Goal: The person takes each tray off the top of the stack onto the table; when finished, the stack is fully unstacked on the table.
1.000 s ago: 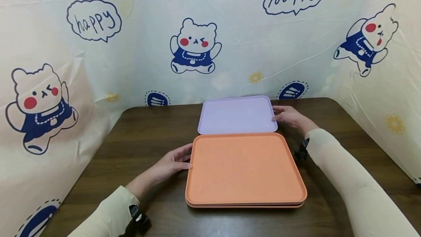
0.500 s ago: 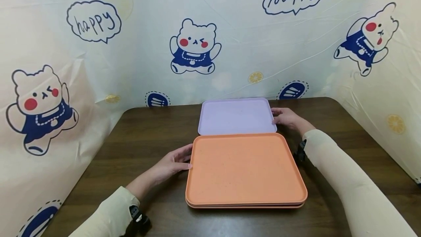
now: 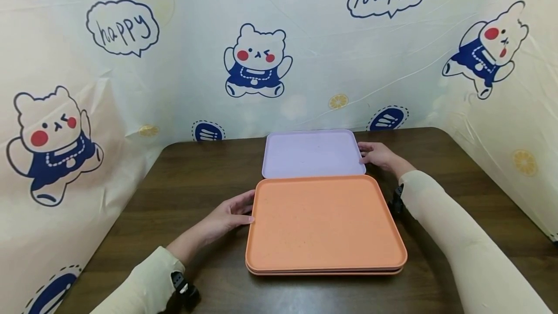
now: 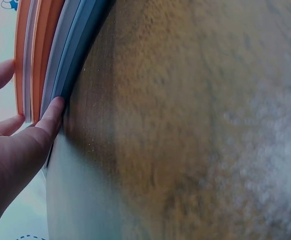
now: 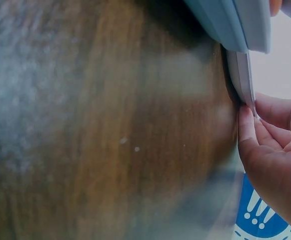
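A stack of rectangular trays lies on the table, with an orange tray (image 3: pixel 324 224) on top. Orange, pale and blue rims (image 4: pixel 78 40) show at its side in the left wrist view. My left hand (image 3: pixel 222 217) rests its fingertips against the stack's left side, fingers mostly straight. Directly behind the stack is a light purple tray (image 3: pixel 314 154), its near edge hidden by the orange one or touching it; I cannot tell which. My right hand (image 3: pixel 379 155) pinches the purple tray's right edge between thumb and fingers, also seen in the right wrist view.
A dark brown wooden table (image 3: pixel 209 164) carries the trays. Behind and beside it hangs a pale cloth (image 3: pixel 187 71) printed with bears and speech bubbles. Each wrist wears a small black camera (image 3: pixel 185 290).
The purple tray's far edge has dropped slightly, and the tray has shifted a little left with my right hand. My left hand and the stack have stayed put.
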Demonstrator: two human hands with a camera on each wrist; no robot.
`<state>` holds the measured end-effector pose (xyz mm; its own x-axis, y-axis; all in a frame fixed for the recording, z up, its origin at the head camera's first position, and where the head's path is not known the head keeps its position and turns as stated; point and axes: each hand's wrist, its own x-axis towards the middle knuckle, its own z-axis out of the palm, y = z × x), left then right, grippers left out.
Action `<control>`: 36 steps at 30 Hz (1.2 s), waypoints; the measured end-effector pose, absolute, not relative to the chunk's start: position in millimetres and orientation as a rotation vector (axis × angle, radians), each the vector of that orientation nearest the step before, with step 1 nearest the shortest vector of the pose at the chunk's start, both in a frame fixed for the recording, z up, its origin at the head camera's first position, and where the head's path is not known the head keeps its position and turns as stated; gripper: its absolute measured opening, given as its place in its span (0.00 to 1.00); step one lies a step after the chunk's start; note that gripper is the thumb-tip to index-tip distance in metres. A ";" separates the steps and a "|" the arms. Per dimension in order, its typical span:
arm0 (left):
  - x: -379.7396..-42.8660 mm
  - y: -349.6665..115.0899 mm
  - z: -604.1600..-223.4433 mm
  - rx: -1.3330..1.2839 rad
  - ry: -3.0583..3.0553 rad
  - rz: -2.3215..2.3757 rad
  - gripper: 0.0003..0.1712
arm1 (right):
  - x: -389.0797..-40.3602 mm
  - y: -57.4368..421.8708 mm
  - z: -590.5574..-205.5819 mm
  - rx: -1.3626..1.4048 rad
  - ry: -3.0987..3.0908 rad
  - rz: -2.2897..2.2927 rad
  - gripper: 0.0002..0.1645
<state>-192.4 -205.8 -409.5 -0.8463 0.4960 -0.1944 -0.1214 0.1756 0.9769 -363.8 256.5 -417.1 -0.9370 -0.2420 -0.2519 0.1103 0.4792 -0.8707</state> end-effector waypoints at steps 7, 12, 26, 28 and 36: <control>-194.2 -205.4 -411.2 0.367 1.979 1.713 0.44 | -363.5 254.4 -415.5 -0.145 2.410 -1.417 0.41; -195.0 -205.8 -412.1 0.363 1.974 1.714 0.44 | -362.2 254.4 -415.6 -0.136 2.421 -1.408 0.41; -196.1 -206.9 -414.7 0.368 1.974 1.714 0.44 | -359.5 254.9 -414.6 -0.120 2.433 -1.409 0.40; -196.1 -207.2 -415.0 0.371 1.977 1.713 0.44 | -357.2 256.2 -412.8 -0.132 2.440 -1.407 0.40; -196.4 -207.3 -413.3 0.362 1.978 1.712 0.45 | -340.1 263.4 -401.9 -0.163 2.425 -1.471 0.38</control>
